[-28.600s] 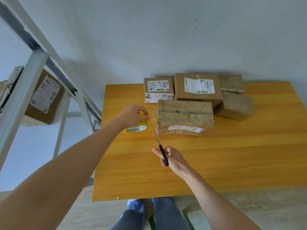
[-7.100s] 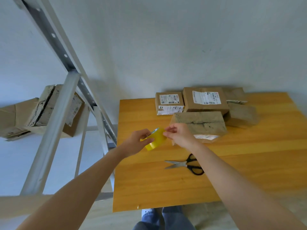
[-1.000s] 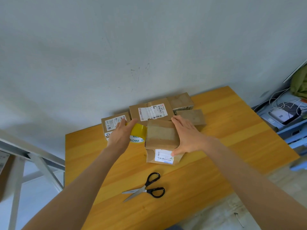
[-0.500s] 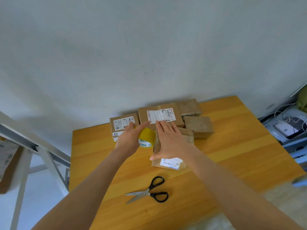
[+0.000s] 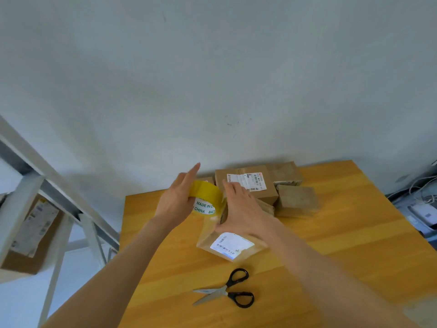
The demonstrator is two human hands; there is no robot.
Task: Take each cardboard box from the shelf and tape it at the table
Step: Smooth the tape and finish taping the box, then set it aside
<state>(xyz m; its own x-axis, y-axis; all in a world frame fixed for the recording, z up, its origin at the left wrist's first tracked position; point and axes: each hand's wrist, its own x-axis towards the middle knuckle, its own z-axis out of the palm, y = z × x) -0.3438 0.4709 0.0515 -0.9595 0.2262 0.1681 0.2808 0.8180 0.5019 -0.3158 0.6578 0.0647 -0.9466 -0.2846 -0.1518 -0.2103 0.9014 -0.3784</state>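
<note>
Six boxes can be seen. Five are on the one table (image 5: pixel 343 245): the front box (image 5: pixel 233 247), labelled box (image 5: pixel 246 185), corner box (image 5: pixel 287 172), right box (image 5: pixel 296 200) and a half-hidden box (image 5: pixel 207 179). One shelf box (image 5: pixel 30 235) sits on the one shelf (image 5: pixel 59 183). There is one tape roll (image 5: pixel 205 192), one pair of scissors (image 5: pixel 227 291), and two hands: left hand (image 5: pixel 175 204) and right hand (image 5: pixel 243 209).

Labelled brown box (image 5: pixel 230 246) sits mid-table (image 5: pixel 335 235). Yellow tape roll (image 5: pixel 206 197) is raised beside it, a clear strip (image 5: pixel 209 229) stretching down its left face. More boxes (image 5: pixel 250 185) huddle behind, by the wall.
</note>
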